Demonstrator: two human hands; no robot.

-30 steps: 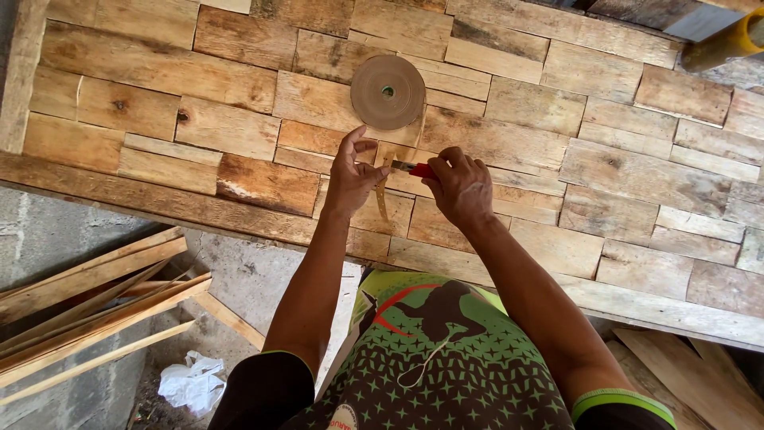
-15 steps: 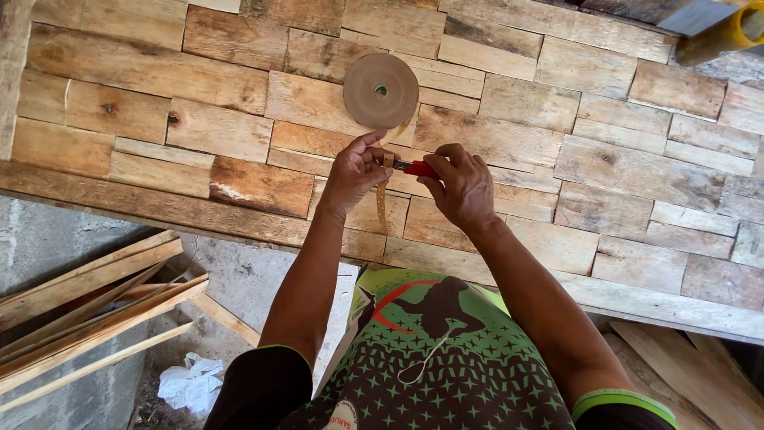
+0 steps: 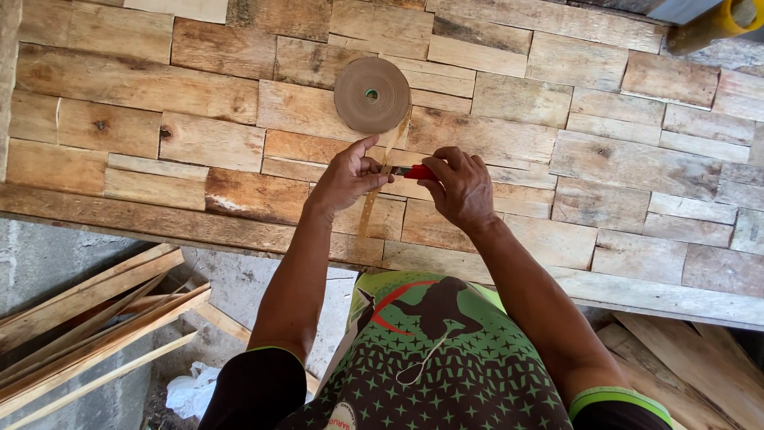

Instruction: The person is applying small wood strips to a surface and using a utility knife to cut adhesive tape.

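Note:
A brown roll of thin strip (image 3: pixel 372 95) lies flat on the patchwork wooden panel (image 3: pixel 557 151). A loose length of the strip (image 3: pixel 374 199) runs from the roll down between my hands. My left hand (image 3: pixel 348 177) pinches this strip just below the roll. My right hand (image 3: pixel 459 187) grips a small red-handled cutter (image 3: pixel 415 172), its tip touching the strip beside my left fingers. Both hands hover over the middle of the panel, close together.
Long wooden slats (image 3: pixel 87 318) lie stacked on the concrete floor at lower left, with a crumpled white bag (image 3: pixel 187 392) near them. More boards (image 3: pixel 700 358) lie at lower right. A yellow object (image 3: pixel 716 22) sits at the top right corner.
The view has shifted slightly, so the roll sits lower in the picture. My hands stay together on the strip and cutter, with the loose strip now hanging more visibly below my left hand.

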